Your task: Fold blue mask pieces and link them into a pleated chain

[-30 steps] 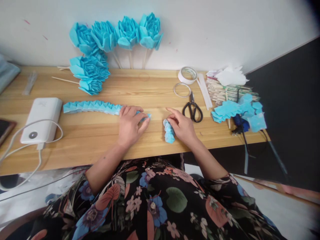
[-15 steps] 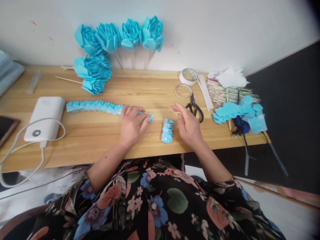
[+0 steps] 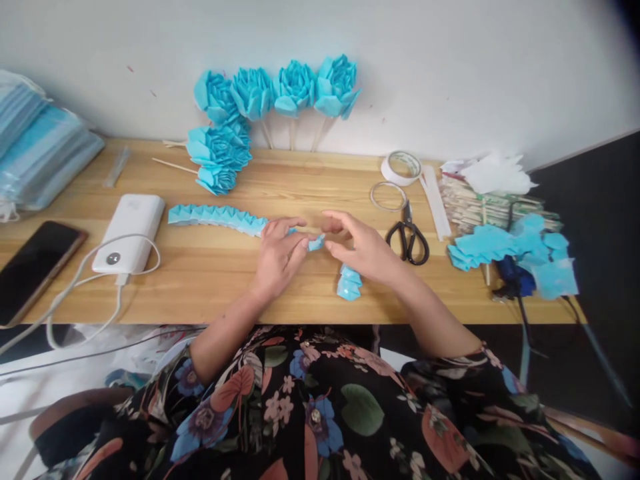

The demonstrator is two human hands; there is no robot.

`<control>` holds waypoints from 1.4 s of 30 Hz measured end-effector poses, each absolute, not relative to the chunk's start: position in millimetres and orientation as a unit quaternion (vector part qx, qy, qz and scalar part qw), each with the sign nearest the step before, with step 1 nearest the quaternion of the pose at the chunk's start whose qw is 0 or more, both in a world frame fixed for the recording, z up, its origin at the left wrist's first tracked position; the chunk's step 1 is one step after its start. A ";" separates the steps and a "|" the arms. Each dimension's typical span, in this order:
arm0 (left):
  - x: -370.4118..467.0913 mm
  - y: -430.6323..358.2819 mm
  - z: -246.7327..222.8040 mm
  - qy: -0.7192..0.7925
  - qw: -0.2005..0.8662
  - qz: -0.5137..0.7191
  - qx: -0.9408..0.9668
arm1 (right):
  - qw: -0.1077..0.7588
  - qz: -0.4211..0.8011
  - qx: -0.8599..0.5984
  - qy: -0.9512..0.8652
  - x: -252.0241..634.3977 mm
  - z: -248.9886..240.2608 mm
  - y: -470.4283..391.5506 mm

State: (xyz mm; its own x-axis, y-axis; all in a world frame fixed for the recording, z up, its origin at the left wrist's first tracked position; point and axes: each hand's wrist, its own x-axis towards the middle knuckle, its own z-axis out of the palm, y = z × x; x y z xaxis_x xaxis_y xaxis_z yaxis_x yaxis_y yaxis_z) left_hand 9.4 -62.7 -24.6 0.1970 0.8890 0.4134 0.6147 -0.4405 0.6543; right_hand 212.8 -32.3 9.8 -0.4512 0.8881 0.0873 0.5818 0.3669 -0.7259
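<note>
A long blue pleated strip [image 3: 217, 217], perhaps paper, lies across the table and runs under my left hand [image 3: 280, 257]. Its far end, a small folded blue tip [image 3: 316, 244], sticks out past my left thumb and fingers, which are closed on it. Just to the right, my right hand [image 3: 365, 247] curves toward that tip with thumb and fingers apart; whether a fingertip touches it I cannot tell. Partly hidden below my right hand lies a short blue pleated piece [image 3: 349, 283]. Black-handled scissors [image 3: 407, 240] rest to the right of that hand.
Blue paper flowers on sticks [image 3: 295, 90] lean on the wall. A tape roll [image 3: 401, 168], a thin ring [image 3: 389, 195] and a stick bundle [image 3: 465, 200] lie right, with blue pieces [image 3: 485, 245]. A power bank [image 3: 129, 233], phone [image 3: 37, 270] and masks [image 3: 43, 147] are left.
My right hand has moved left, from beside the short blue piece to the strip's tip, now partly covering that piece. My left hand stays on the strip. The whole view has shifted.
</note>
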 end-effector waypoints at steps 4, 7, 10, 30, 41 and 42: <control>11.7 -62.7 -24.4 0.491 0.151 0.379 0.769 | 0.238 0.463 -0.446 -0.728 208.3 2.1 -20.1; 10.3 -63.8 -22.6 0.488 0.163 0.389 0.764 | 0.243 0.455 -0.432 -0.739 207.7 -0.6 -14.4; 2.6 -65.5 -16.8 0.502 0.202 0.415 0.731 | 0.238 0.348 -0.411 -0.808 213.6 -2.9 -12.0; -1.7 -62.3 -11.3 0.481 0.052 0.253 0.838 | 0.278 0.520 -0.440 -0.678 209.1 4.5 -5.9; -21.5 -29.5 35.0 0.499 0.163 0.287 0.802 | 0.313 0.278 -0.371 -0.829 222.3 -3.8 -4.9; -21.0 -19.5 34.8 0.483 0.165 0.263 0.819 | 0.317 0.278 -0.361 -0.832 223.0 -4.3 -4.2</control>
State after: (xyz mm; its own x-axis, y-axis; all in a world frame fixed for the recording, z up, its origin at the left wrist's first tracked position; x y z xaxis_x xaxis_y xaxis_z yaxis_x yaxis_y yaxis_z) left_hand -21.0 -19.5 34.8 0.3955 0.8773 0.2717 0.7040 -0.4796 0.5238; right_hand 223.0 -4.2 -4.3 -0.5392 0.7763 0.3265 0.4241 0.5852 -0.6911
